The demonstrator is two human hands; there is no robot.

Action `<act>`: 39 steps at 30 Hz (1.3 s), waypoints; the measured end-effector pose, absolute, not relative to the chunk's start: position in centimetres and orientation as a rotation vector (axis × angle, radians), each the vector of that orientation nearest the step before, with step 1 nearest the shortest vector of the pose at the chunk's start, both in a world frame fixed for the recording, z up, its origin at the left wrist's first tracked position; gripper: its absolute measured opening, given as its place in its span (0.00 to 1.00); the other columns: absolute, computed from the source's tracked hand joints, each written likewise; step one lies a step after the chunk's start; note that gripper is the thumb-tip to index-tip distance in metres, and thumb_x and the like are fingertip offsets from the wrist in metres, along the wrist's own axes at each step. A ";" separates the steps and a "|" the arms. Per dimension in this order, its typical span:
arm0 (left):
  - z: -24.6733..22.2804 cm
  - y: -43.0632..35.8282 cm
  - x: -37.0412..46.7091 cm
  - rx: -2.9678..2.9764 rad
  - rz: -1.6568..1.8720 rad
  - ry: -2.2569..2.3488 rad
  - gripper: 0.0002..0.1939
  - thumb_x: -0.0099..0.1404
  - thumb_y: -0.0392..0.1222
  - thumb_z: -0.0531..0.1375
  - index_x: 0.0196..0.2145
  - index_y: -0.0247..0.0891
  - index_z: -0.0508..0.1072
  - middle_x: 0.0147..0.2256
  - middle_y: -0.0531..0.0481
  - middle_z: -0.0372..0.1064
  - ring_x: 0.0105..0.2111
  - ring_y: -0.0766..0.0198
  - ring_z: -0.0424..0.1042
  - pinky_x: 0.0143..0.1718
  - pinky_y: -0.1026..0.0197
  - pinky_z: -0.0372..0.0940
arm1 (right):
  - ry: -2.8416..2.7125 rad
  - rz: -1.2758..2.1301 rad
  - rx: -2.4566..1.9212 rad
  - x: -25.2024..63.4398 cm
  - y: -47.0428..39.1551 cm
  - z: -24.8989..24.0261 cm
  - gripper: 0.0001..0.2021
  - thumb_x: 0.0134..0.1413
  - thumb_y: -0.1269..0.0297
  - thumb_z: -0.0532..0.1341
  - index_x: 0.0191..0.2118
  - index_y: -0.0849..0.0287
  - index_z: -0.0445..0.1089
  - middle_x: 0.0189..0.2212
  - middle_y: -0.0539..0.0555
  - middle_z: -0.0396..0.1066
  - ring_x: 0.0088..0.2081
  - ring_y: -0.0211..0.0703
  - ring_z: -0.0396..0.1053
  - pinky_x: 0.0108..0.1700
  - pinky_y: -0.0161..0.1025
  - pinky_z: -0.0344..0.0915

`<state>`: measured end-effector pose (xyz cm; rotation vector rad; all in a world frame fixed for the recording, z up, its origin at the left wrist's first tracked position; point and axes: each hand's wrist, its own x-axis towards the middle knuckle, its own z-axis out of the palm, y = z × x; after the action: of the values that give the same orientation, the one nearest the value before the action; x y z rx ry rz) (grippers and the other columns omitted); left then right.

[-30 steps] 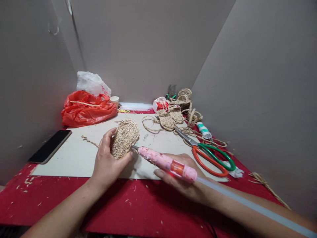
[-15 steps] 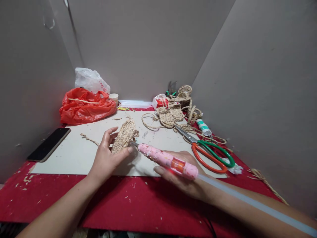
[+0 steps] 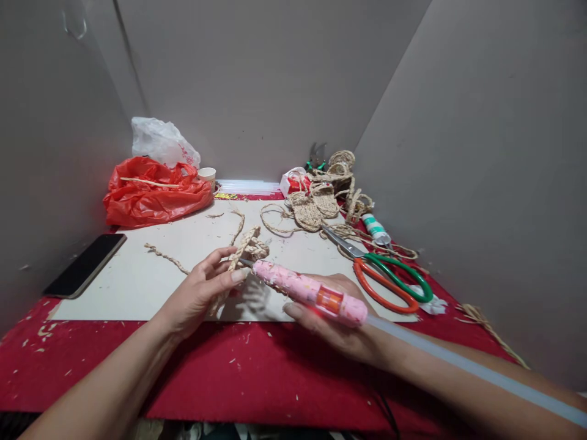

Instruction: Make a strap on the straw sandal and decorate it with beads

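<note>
My left hand (image 3: 206,284) is closed on a small woven straw piece (image 3: 247,244), its braided strap side turned up and partly hidden by my fingers. In my right hand (image 3: 332,327) is a pink glue gun (image 3: 293,286), with a long clear glue stick (image 3: 458,360) running out of its back over my forearm. The gun's metal tip meets or nearly meets the braid beside my left thumb; I cannot tell which. Below both hands lies a pale board (image 3: 123,293). A loose piece of braid (image 3: 167,258) rests left of my left hand.
Scissors (image 3: 389,275) with green and orange handles lie at right, near woven straw slippers (image 3: 309,208) and coiled braid (image 3: 360,205). A phone (image 3: 87,266) is at left. Behind stand a red plastic bag (image 3: 158,195), a paper cup (image 3: 207,176) and clear glue sticks (image 3: 250,187). Grey walls enclose the table.
My left hand has turned the woven piece, so its braided strap side shows instead of its flat sole. A strand of braid behind it has come into view. The glue gun has barely moved.
</note>
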<state>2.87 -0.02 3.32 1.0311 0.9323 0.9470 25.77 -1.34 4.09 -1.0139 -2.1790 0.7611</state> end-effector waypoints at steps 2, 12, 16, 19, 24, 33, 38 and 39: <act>3.3 -0.1 2.9 1.003 0.928 0.889 0.23 0.57 0.46 0.66 0.49 0.42 0.70 0.44 0.47 0.72 0.37 0.62 0.71 0.40 0.59 0.65 | -2.167 0.759 -1.020 25.7 -1.3 3.9 0.13 0.58 0.57 0.57 0.41 0.59 0.73 0.27 0.55 0.73 0.29 0.44 0.71 0.31 0.36 0.69; 3.2 -0.1 3.2 0.922 0.901 0.795 0.17 0.57 0.44 0.66 0.45 0.39 0.75 0.38 0.47 0.75 0.36 0.62 0.72 0.38 0.63 0.67 | -2.051 1.005 -1.064 25.7 -1.3 4.6 0.17 0.58 0.49 0.56 0.29 0.56 0.72 0.17 0.50 0.66 0.22 0.39 0.65 0.24 0.34 0.64; 3.0 -0.1 3.2 0.895 0.879 0.804 0.17 0.57 0.44 0.66 0.45 0.40 0.75 0.39 0.47 0.75 0.37 0.62 0.73 0.37 0.63 0.68 | -1.875 1.392 -1.083 25.7 -1.0 3.9 0.29 0.57 0.39 0.52 0.16 0.58 0.60 0.10 0.46 0.57 0.15 0.33 0.57 0.19 0.31 0.56; 3.0 0.0 3.2 0.889 0.878 0.838 0.18 0.56 0.45 0.67 0.44 0.39 0.75 0.37 0.47 0.75 0.37 0.60 0.74 0.37 0.62 0.68 | -1.792 1.489 -1.099 25.6 -0.8 3.6 0.31 0.54 0.37 0.53 0.14 0.59 0.57 0.09 0.46 0.56 0.14 0.32 0.57 0.18 0.31 0.55; 3.1 0.0 3.4 0.839 0.873 0.856 0.16 0.55 0.46 0.67 0.41 0.39 0.76 0.35 0.47 0.75 0.33 0.61 0.74 0.35 0.61 0.69 | -1.973 1.102 -1.061 25.6 -1.1 4.5 0.20 0.59 0.50 0.55 0.23 0.59 0.67 0.15 0.47 0.63 0.19 0.35 0.62 0.23 0.32 0.61; 2.6 0.1 3.0 0.829 0.933 0.792 0.14 0.60 0.50 0.64 0.38 0.38 0.77 0.35 0.48 0.76 0.30 0.64 0.74 0.33 0.63 0.71 | -2.227 0.673 -1.035 26.3 -1.7 4.7 0.13 0.59 0.54 0.55 0.34 0.55 0.73 0.26 0.55 0.71 0.33 0.46 0.72 0.31 0.36 0.67; 2.4 0.2 3.4 0.771 0.963 0.838 0.17 0.61 0.53 0.62 0.39 0.37 0.77 0.34 0.46 0.77 0.29 0.63 0.75 0.32 0.63 0.72 | -2.285 0.634 -0.963 25.9 -1.7 4.8 0.15 0.60 0.56 0.55 0.27 0.59 0.68 0.21 0.52 0.67 0.21 0.36 0.64 0.23 0.32 0.60; 2.4 0.2 3.5 0.759 0.968 0.849 0.17 0.61 0.53 0.61 0.40 0.37 0.77 0.34 0.46 0.77 0.29 0.63 0.75 0.32 0.63 0.72 | -2.286 0.608 -0.959 25.8 -1.6 4.7 0.15 0.60 0.57 0.55 0.25 0.60 0.66 0.19 0.51 0.65 0.19 0.34 0.62 0.22 0.32 0.59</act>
<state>3.48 0.19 2.44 0.7592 0.8493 0.9677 25.82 -1.62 4.75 -0.9591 -2.2863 0.6084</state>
